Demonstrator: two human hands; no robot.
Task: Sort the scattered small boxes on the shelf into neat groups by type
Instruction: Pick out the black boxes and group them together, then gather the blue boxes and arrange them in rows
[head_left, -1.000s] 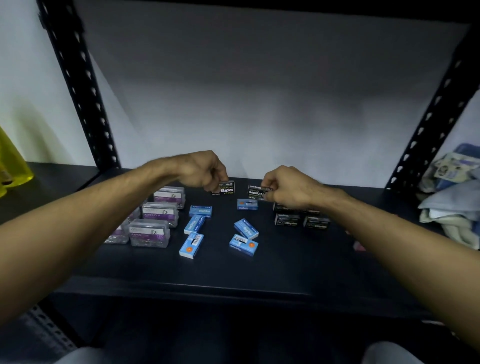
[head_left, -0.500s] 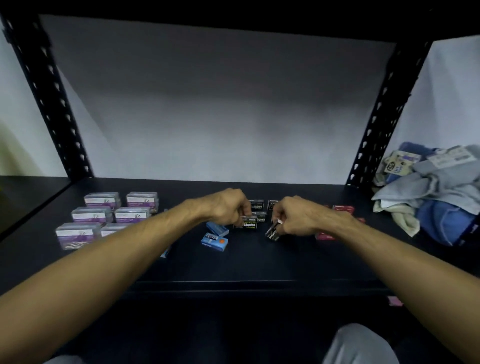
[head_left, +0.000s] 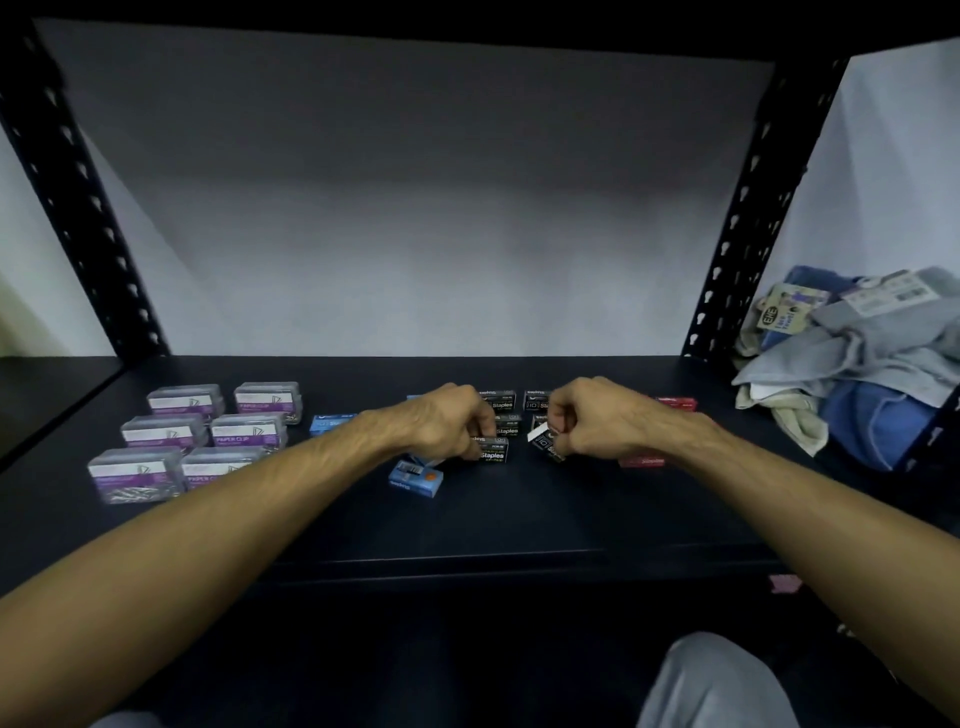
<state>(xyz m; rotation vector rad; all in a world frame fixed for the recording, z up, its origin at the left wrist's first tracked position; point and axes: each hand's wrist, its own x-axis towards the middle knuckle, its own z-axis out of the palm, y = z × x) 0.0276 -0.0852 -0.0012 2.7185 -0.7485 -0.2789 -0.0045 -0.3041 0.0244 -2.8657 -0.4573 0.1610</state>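
1. The shelf (head_left: 519, 519) was dark, with perforated black uprights at the back left and back right.
2. There were 6 clear paper-clip boxes (head_left: 249, 434) with purple labels on the left side, laid out as 2 columns by 3 rows and sitting close together.
3. 3 blue staple boxes showed clearly: one (head_left: 415, 477) lay near the front, just ahead of the left hand; one (head_left: 330, 423) sat right of the paper-clip group; a third was mostly hidden under the left hand. A sliver of blue behind the left hand might have been a fourth; I couldn't tell.
4. At least 6 black staple boxes were bunched at the centre between the hands; the exact count was unclear because the hands covered part of the group.
5. The left hand (head_left: 449, 423) had its fingers curled around a black staple box (head_left: 491, 451) at the front of the group; the box rested on the shelf.
6. The right hand (head_left: 592, 421) pinched a tilted black staple box (head_left: 545, 444), its white end flap facing left.
7. 2 red staple boxes showed: one (head_left: 675, 403) behind the right wrist and one (head_left: 641, 460) in front of it, partly covered by the forearm.
8. A pile of folded cloths (head_left: 857, 364) with paper tags lay on the next bay to the right, well apart from the boxes.
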